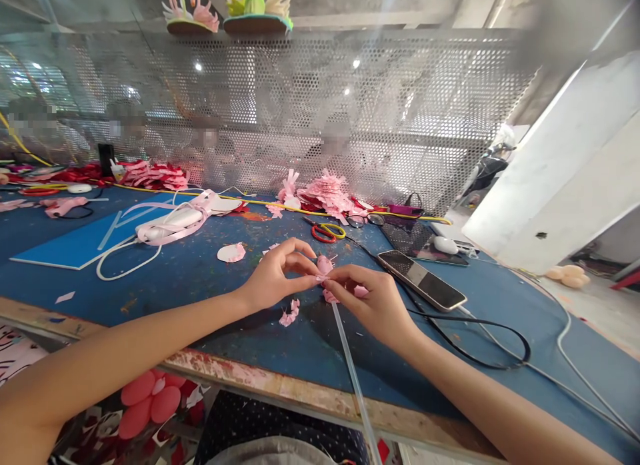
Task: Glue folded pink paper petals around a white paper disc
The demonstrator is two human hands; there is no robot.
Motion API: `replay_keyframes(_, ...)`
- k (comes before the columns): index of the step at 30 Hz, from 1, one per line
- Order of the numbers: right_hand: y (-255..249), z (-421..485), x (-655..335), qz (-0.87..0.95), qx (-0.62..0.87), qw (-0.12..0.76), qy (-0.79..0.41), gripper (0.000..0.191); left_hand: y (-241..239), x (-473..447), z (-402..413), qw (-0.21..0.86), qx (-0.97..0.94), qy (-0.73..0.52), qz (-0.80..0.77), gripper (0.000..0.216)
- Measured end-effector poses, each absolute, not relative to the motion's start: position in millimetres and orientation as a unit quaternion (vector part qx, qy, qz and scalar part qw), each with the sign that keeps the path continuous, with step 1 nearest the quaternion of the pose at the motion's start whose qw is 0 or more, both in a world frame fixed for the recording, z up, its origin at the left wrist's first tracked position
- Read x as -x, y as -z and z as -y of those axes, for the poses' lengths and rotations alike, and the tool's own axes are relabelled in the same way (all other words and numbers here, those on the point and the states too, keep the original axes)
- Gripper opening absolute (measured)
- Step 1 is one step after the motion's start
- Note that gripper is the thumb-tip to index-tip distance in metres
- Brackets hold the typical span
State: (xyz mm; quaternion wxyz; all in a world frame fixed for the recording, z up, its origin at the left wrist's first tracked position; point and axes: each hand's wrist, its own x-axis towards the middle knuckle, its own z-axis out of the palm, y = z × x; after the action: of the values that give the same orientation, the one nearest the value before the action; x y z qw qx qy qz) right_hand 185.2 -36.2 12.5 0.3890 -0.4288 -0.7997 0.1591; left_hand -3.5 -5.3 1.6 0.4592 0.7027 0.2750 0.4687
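Observation:
In the head view, my left hand [277, 272] and my right hand [373, 298] meet over the blue worktable. Thumb and forefinger of each are pinched on a small pale pink piece [321, 278], perhaps paper or foam. Just behind the fingertips lies a pink object [325, 264] resembling a glue gun, partly hidden. From it a long translucent glue stick [353, 372] runs towards me over the table's edge. Crumpled pink scraps [290, 313] lie below my left hand. A white disc with pink bits on it [231, 252] is farther left.
Red-and-yellow scissors [328, 232], glasses [365, 220] and a pink strip pile [327, 192] lie beyond my hands. A phone [423, 278] and looping cables [525, 352] are right. A power strip [170, 225] wrapped in pink ribbon sits left. A perforated metal screen [300, 105] stands behind.

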Motion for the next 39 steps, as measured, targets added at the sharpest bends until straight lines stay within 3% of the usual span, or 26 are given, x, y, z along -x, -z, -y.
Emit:
replay_keyframes(14, -13.1, 38.0, -184.1, 0.837, 0.384, 0.388, -0.043, 0.012, -4.1, 6.3, 13.1, 0.254, -0.789, -0.460, -0.316, 0.027)
replay_keyframes(39, -7.7, 35.7, -183.7, 0.856, 0.346, 0.381, 0.058, 0.010, -1.9, 4.3, 15.5, 0.181, -0.822, -0.470, -0.267, 0.020)
